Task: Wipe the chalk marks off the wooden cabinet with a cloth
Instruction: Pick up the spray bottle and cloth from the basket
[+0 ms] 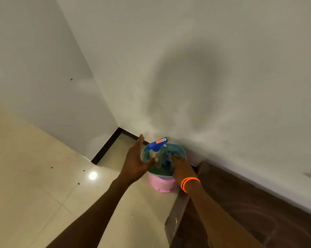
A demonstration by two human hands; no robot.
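Right hand (180, 166) fingertips buried in bucket (182, 152) (contents blurred); wooden cabinet (240, 203) cut by frame edge.

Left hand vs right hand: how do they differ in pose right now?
The left hand is open with fingers spread, beside the teal bucket; the right hand reaches down into the bucket onto the blue cloth. The right wrist wears orange bands; the left is bare. Both converge on the bucket.
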